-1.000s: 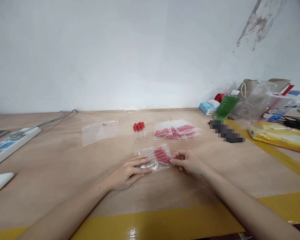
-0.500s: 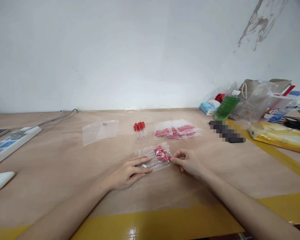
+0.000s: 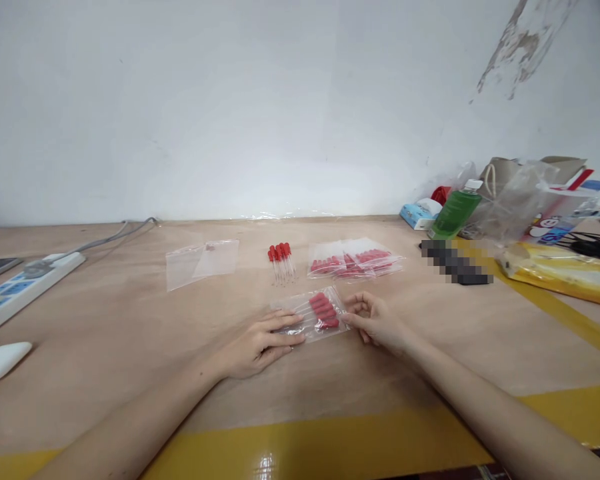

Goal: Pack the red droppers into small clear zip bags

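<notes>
A clear zip bag [image 3: 305, 333] lies flat on the table between my hands. Inside it are several thin-stemmed pieces with red tops [image 3: 323, 308], which look like droppers, lined up side by side. My left hand [image 3: 260, 343] rests on the bag's left end, fingers stretched out and spread over the stems. At the right end, my right hand [image 3: 375, 323] pinches the bag's edge between thumb and fingers. Just beyond the bag sits a loose bunch of the same red-topped pieces [image 3: 280, 257]. Filled bags [image 3: 355, 260] are piled behind my right hand.
Flat clear bags [image 3: 203, 263] lie at the back left. A power strip [image 3: 30, 287] and a white rounded object [image 3: 5, 362] are at far left. On the right stand a green bottle [image 3: 455, 212], a tissue pack [image 3: 420, 217] and a yellow package [image 3: 560, 273].
The red tops inside the bag have gone from a jumbled cluster to an even row. My right hand has barely shifted at the bag's edge; the left stays in place.
</notes>
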Demonstrator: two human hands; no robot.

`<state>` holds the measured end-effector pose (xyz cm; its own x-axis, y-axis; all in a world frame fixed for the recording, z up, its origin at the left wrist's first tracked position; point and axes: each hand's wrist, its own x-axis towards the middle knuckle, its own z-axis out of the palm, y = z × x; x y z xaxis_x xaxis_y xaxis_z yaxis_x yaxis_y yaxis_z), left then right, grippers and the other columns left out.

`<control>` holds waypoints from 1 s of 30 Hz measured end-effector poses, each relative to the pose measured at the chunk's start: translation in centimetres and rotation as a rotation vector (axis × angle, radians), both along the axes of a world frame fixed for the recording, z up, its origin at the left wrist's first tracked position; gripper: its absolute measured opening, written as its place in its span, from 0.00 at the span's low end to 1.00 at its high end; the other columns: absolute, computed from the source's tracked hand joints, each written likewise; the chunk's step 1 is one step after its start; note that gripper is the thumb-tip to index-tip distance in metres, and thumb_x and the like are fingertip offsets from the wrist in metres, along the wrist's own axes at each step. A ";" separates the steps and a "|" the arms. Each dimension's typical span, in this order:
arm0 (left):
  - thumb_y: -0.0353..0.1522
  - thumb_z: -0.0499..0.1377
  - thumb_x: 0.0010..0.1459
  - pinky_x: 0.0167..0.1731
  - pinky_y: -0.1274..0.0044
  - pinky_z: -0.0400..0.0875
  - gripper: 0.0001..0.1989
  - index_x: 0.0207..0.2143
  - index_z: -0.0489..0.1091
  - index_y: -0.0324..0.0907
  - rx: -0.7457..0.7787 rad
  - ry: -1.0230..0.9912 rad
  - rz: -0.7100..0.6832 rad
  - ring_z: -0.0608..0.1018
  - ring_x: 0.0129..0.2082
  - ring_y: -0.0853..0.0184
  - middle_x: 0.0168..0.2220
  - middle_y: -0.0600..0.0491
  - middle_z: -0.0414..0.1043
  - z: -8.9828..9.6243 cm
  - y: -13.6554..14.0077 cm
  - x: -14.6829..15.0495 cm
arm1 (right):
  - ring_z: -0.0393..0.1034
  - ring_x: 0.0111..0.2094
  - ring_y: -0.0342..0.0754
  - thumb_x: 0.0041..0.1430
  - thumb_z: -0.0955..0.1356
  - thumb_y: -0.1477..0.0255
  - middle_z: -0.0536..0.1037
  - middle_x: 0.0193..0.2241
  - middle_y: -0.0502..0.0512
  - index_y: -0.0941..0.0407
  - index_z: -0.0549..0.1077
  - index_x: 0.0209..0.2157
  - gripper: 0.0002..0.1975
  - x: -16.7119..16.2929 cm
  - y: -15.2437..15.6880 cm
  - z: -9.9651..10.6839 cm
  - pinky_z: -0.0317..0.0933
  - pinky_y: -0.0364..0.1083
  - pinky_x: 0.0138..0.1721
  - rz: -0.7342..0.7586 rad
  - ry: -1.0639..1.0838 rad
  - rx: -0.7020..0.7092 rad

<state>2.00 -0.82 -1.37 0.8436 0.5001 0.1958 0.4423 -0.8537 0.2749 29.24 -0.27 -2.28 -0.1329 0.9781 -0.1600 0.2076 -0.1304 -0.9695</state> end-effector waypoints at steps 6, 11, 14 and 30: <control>0.30 0.49 0.62 0.58 0.66 0.52 0.19 0.55 0.59 0.51 -0.029 0.023 -0.075 0.56 0.59 0.63 0.57 0.57 0.57 0.4 0.0 0.0 | 0.52 0.09 0.35 0.46 0.69 0.60 0.65 0.15 0.41 0.58 0.64 0.41 0.23 0.1 0.5 0.3 0.43 0.36 0.08 0.018 -0.021 -0.057; 0.29 0.49 0.61 0.59 0.64 0.46 0.21 0.56 0.57 0.52 -0.054 0.021 -0.111 0.56 0.59 0.63 0.56 0.57 0.60 0.7 -0.4 0.3 | 0.47 0.09 0.33 0.44 0.70 0.61 0.60 0.09 0.40 0.59 0.70 0.28 0.16 0.1 0.7 0.4 0.38 0.37 0.10 0.158 -0.052 -0.105; 0.32 0.50 0.61 0.59 0.62 0.42 0.20 0.56 0.57 0.49 0.021 -0.058 0.025 0.53 0.60 0.63 0.56 0.55 0.59 0.4 -0.3 0.3 | 0.52 0.11 0.34 0.43 0.71 0.63 0.64 0.11 0.42 0.59 0.71 0.32 0.16 0.5 0.4 0.9 0.45 0.36 0.12 0.214 0.027 -0.103; 0.44 0.43 0.61 0.53 0.53 0.46 0.25 0.57 0.57 0.45 0.142 0.194 1.072 0.51 0.60 0.52 0.61 0.47 0.49 -1.1 7.9 -11.1 | 0.65 0.16 0.39 0.47 0.68 0.74 0.72 0.16 0.50 0.58 0.70 0.23 0.03 2.1 5.0 5.4 0.62 0.37 0.16 -0.235 0.496 0.101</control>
